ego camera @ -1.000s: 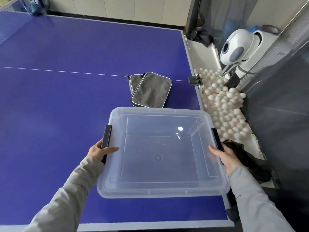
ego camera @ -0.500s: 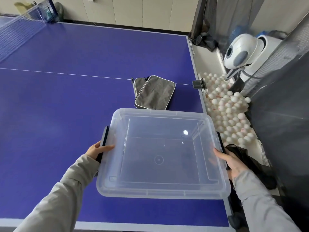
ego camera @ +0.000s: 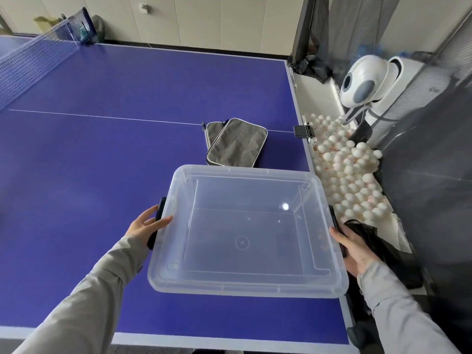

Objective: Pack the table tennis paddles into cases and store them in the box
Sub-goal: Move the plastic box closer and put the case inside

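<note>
the blue table tennis table (ego camera: 107, 175) fills most of what i see, its white centre line running across and its net (ego camera: 33, 54) stretched along the far left. to the right, past the table's edge, a dark mesh screen (ego camera: 431, 175) stands, and in the trough between it and the table lies a heap of white balls (ego camera: 350, 169) under a white ball machine (ego camera: 362, 80).

on the near right part of the table sits the clear plastic box (ego camera: 245, 287), open-topped with nothing in it, its right end reaching the table's edge. i have it by both short ends. my left hand (ego camera: 145, 223) is at the black handle (ego camera: 159, 213) on the left end, thumb laid over the box's rim and fingers curved round the handle's outer side. my right hand (ego camera: 355, 249) is against the right end, thumb along the rim by the other black handle (ego camera: 334, 226); the fingers go under or behind the edge, so i cannot tell how tightly they close (the wall of the box hides them). something black and crumpled (ego camera: 367, 233) lies just behind that hand, perhaps netting.

just beyond the box's far rim two grey cases (ego camera: 235, 144) lie flat on the table, one overlapping the other, the upper one trimmed in pale piping, both lying across the centre line. i see no paddle outside them.

a small black clamp (ego camera: 302, 130) grips the table edge near the cases.
</note>
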The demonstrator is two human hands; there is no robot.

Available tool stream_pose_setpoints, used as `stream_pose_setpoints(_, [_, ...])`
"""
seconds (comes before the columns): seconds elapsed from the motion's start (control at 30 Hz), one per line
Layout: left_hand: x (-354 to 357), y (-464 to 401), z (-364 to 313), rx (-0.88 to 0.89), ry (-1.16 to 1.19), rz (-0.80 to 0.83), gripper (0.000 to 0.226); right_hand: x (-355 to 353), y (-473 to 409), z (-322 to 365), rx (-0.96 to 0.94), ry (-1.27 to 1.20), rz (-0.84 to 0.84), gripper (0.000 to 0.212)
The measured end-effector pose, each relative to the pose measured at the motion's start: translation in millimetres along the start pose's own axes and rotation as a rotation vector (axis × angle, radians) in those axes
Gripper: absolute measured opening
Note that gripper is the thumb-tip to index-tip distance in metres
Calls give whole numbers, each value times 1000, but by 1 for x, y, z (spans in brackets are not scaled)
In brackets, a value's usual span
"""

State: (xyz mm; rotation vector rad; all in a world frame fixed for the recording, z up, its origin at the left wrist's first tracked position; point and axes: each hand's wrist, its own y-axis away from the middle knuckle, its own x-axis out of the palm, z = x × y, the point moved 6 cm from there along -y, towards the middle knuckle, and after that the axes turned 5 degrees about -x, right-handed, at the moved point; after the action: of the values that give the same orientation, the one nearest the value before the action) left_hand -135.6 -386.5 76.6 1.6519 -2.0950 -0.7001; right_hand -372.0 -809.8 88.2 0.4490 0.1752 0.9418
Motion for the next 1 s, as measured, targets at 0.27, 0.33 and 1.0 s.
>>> stream_pose_setpoints(0.27, [6, 36, 1, 199, -207, -118, 72, -1, 22, 5, -220, 327, -120, 54])
stream_pose_setpoints(0.33, [9, 47, 6, 242, -295, -136, 73, -1, 29, 1, -242, 448, -134, 58])
stream_pose_setpoints(1.0, [25, 80, -31, 376, -326, -111, 86, 24, 44, 50, -454, 598, -203, 70])
